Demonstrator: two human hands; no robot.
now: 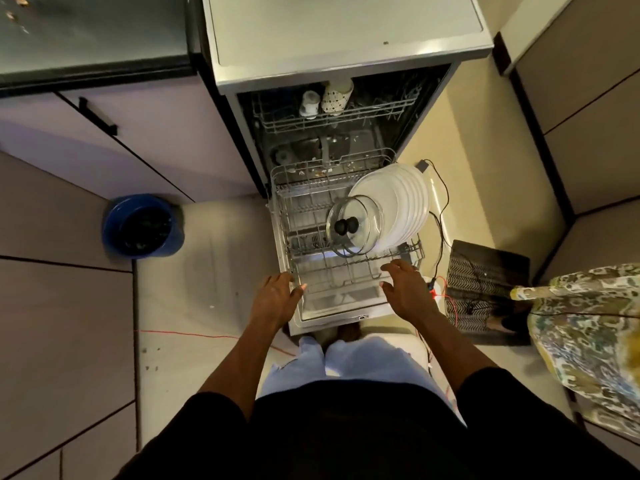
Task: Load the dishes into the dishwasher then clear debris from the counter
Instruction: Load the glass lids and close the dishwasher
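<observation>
**Two hands at the front rim of the lower rack (pixel 277 202)**

The rack stands drawn out of the dishwasher (pixel 346 29) over its lowered door (pixel 346 308). A row of white plates (pixel 401 202) stands on edge along the rack's right side. A glass lid (pixel 365 207) with a black knob leans against the nearest plate. The left hand (pixel 277 296) is at the rack's front-left corner, thumb at the rim, its grip released. The right hand (pixel 403 289) hovers over the front-right corner, fingers spread, grip likewise released. The upper rack (pixel 277 124), deeper inside, carries a white cup (pixel 309 103) and a patterned mug (pixel 336 95). Small scraps lie on the tub floor behind the lower rack. A blue bin (pixel 112 223) stands on the floor to the left. Crumbs (pixel 15 15) lie on the dark worktop (pixel 86 32) at upper left. Cables (pixel 440 220) and a patterned mat (pixel 485 271) lie to the right.
</observation>
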